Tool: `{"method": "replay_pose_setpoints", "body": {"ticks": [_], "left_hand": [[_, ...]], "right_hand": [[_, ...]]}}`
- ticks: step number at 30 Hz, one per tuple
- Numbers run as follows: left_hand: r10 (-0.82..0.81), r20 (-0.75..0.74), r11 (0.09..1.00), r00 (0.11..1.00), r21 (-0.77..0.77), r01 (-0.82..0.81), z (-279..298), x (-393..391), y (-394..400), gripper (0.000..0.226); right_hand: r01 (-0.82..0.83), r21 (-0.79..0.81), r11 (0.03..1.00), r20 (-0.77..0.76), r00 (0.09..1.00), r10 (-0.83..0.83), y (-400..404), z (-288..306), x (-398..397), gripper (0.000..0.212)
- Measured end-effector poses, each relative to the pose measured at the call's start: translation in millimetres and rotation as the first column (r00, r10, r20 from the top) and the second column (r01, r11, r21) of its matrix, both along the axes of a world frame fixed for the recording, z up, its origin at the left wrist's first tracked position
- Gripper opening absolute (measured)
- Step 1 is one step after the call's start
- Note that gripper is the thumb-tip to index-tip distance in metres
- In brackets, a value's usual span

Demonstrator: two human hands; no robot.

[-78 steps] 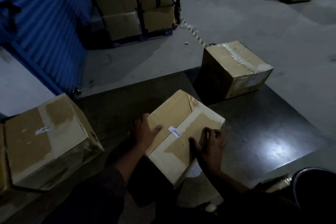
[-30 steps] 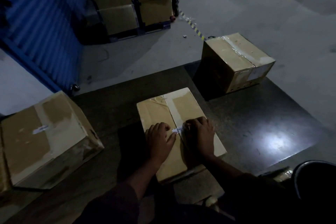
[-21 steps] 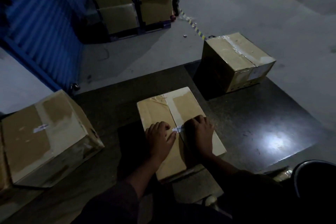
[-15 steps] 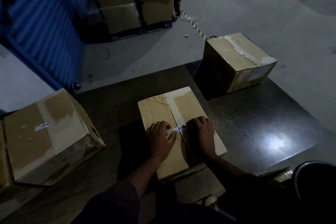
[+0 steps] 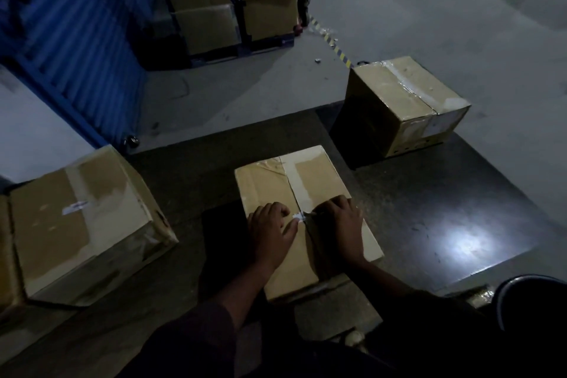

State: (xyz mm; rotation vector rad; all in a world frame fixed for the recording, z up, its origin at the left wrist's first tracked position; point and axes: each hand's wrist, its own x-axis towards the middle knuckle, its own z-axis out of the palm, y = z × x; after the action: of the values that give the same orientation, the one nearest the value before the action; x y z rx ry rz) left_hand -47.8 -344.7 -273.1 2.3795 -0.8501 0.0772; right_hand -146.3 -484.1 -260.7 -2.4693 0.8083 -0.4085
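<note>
**Head view:** A person in dark sleeves bends over a cardboard box [image 5: 306, 193] that lies flat near the front middle of a dark table [image 5: 429, 193] in a dimly lit warehouse. Both hands rest on the near half of the box's top, one on each side of the pale tape strip [image 5: 296, 181] that runs down the centre seam. The left grip [image 5: 270, 236] lies spread on the cardboard left of the seam, fingers relaxed. Its thumb reaches toward a small white label [image 5: 299, 217] stuck across the tape. The right grip [image 5: 340, 230] is curled, knuckles up, and its fingertips [image 5: 317, 212] meet the label's right end. In the gloom it cannot be told whether they pinch it. A dark line runs along the seam from the label back toward the person, beside the right hand.

A second box [image 5: 79, 224] sits on the left part of the table, turned at an angle and well apart from the centre box, with a small sticker of its own on top. A third box [image 5: 399, 107], sealed with glossy tape, stands at the table's far right corner. A bright patch of reflected light [image 5: 463, 242] falls on the tabletop to the right of the hands.

Beyond the table lies a grey concrete floor [image 5: 429, 24], marked with yellow-and-black hazard tape [image 5: 340, 54]. Stacked cartons [image 5: 214, 9] stand at the back beside a blue corrugated wall [image 5: 76, 24]. A dark round object [image 5: 534, 294] shows at the lower right edge.
</note>
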Motion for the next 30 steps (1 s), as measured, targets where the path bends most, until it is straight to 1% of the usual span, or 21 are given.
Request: {"method": "replay_pose_setpoints", "body": {"ticks": [2, 4, 6, 8, 13, 14, 17, 18, 20, 21, 23, 26, 28, 30], "left_hand": [[-0.003, -0.002, 1.0, 1.0, -0.007, 0.003, -1, 0, 0, 0.019], [-0.005, -0.013, 1.0, 1.0, -0.005, 0.005, -1, 0, 0, 0.016], [-0.006, -0.021, 1.0, 1.0, 0.011, 0.006, -2, 0, 0, 0.015], [-0.002, -0.016, 1.0, 1.0, 0.029, 0.002, -3, 1, 0, 0.014], [0.006, 0.002, 0.999, 1.0, 0.033, -0.007, -3, 1, -2, 0.009], [0.009, -0.001, 1.0, 1.0, 0.027, -0.009, -3, 1, -2, 0.007], [0.004, -0.002, 1.0, 1.0, 0.022, -0.004, -5, 2, -2, 0.006], [0.003, 0.0, 1.0, 1.0, 0.02, -0.003, -5, 2, -2, 0.006], [0.003, 0.007, 1.0, 1.0, 0.011, -0.003, -5, 2, -1, 0.007], [0.004, 0.01, 1.0, 1.0, 0.005, -0.004, -5, 2, -1, 0.007], [0.007, 0.007, 1.0, 1.0, 0.003, -0.007, -6, 2, -1, 0.007], [0.015, 0.003, 0.999, 1.0, 0.032, -0.015, -6, 4, -2, 0.006], [0.01, 0.003, 0.999, 1.0, 0.031, -0.01, -7, 4, -2, 0.007], [0.009, 0.01, 1.0, 1.0, 0.017, -0.009, -8, 4, -2, 0.006]], "right_hand": [[-0.005, 0.026, 1.0, 0.037, 0.999, 0.004, -1, 0, -1, 0.01], [0.008, 0.053, 0.999, 0.055, 0.998, -0.011, -2, 1, 0, 0.018], [-0.018, 0.023, 1.0, 0.008, 1.0, 0.018, 0, 3, 0, 0.026], [-0.05, -0.023, 0.998, -0.033, 0.998, 0.049, 1, 7, 1, 0.022], [-0.032, -0.029, 0.999, -0.042, 0.999, 0.03, 1, 11, 1, 0.014], [-0.042, -0.023, 0.999, -0.038, 0.998, 0.041, 0, 10, 0, 0.015], [-0.075, 0.01, 0.997, 0.01, 0.997, 0.075, 0, 6, -3, 0.041], [-0.077, 0.016, 0.997, 0.019, 0.997, 0.077, 0, 6, -3, 0.041], [-0.069, 0.021, 0.997, 0.027, 0.997, 0.068, -1, 5, -2, 0.026], [-0.07, 0.024, 0.997, 0.033, 0.997, 0.069, -1, 4, -2, 0.026], [-0.068, 0.038, 0.997, 0.024, 0.997, 0.067, -1, 2, -1, 0.036], [-0.093, -0.031, 0.995, 0.008, 0.996, 0.093, 0, 3, 0, 0.023], [-0.111, -0.024, 0.994, 0.03, 0.993, 0.111, 1, 6, 1, 0.038], [-0.117, -0.033, 0.993, 0.041, 0.992, 0.118, 1, 8, 1, 0.046]]}}
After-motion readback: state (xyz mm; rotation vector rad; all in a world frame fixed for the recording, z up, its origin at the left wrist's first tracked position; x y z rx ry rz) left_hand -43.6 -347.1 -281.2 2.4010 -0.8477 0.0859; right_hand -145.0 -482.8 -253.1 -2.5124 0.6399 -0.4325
